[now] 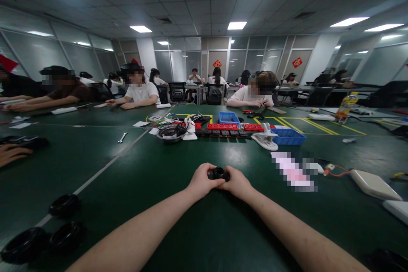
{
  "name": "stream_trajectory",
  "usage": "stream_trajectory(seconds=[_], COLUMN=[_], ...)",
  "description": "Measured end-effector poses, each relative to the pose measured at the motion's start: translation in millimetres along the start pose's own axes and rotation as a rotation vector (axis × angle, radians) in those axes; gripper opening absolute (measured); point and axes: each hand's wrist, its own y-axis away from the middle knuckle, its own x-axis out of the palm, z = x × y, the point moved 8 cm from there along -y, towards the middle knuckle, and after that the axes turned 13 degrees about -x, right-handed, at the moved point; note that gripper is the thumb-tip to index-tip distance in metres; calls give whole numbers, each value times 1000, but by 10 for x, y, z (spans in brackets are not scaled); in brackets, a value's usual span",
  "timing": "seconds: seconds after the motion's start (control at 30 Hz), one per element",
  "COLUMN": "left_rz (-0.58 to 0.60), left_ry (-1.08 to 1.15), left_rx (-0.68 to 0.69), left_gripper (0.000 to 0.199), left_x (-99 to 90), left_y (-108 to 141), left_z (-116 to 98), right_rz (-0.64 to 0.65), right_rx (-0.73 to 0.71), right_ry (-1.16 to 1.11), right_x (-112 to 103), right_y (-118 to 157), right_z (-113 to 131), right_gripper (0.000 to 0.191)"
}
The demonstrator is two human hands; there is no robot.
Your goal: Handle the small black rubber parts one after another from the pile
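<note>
A small black ring-shaped part point(219, 173) is between my two hands, low over the green table point(165, 225). My left hand point(203, 180) grips its left side, thumb at the front and fingers behind. On the other side my right hand point(237, 182) holds it with curled fingers, and the fingertips are partly hidden. The part's round opening faces up. Several similar but larger-looking black rings lie at the lower left, one of them point(65, 206) apart from a touching pair point(67, 237).
Beyond my hands stand a dark bowl with cables point(171, 132), white clamps point(266, 137), a red strip point(223, 126) and blue bins point(289, 136). A wrench point(122, 137) lies left. A white box point(375, 184) is right. Another person's hand point(14, 154) rests at the left edge.
</note>
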Motion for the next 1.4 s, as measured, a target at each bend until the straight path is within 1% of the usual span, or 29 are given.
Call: stream_trajectory(seconds=[0.1, 0.2, 0.27, 0.37, 0.43, 0.53, 0.6, 0.67, 0.73, 0.83, 0.9, 0.97, 1.03, 1.23, 1.33, 1.4], left_rz=[-98, -170, -181, -146, -88, 78, 192, 265, 320, 433, 516, 564, 564, 475, 429, 400], left_ry=[-30, -43, -44, -39, -26, 2, -5, -12, 43, 192, 216, 190, 168, 133, 104, 75], left_rx=[-19, -25, -14, 4, 28, 85, 126, 168, 184, 134, 107, 102, 105, 108, 164, 197], left_gripper=[37, 33, 33, 35, 35, 36, 42, 50, 55, 52, 49, 48, 48, 49, 51, 48], left_x=[-23, -43, -46, -54, -60, -33, -12, -16, -36, -39, -6, 23, 33, 32, 28, 38], left_y=[-2, -12, -16, -18, -18, -14, -4, 3, -6, -35, -35, -26, -21, -6, 3, -3], left_z=[22, 40, 41, 39, 25, -18, -54, -89, -109, -90, -75, -71, -72, -79, -114, -122], right_rz=[-45, -54, -32, -5, 14, 62, 96, 128, 153, 180, 193, 197, 198, 229, 233, 233], right_rx=[62, 60, 47, 22, -27, -142, -211, -254, -272, -283, -293, -306, -314, -267, -273, -280], right_ry=[145, 275, 297, 244, 172, 21, -74, -133, -162, -171, -165, -159, -161, -205, -243, -264], right_x=[-13, -27, -27, -45, -60, -73, -80, -83, -80, -61, -48, -47, -51, -37, -26, -17], right_y=[14, 6, -5, -3, 11, 46, 68, 76, 68, 44, 35, 33, 36, 43, 39, 33], right_z=[62, 152, 167, 122, 98, 116, 147, 165, 160, 136, 128, 133, 147, 152, 161, 160], right_gripper=[29, 29, 33, 40, 43, 52, 62, 67, 65, 54, 47, 41, 36, 26, 23, 24])
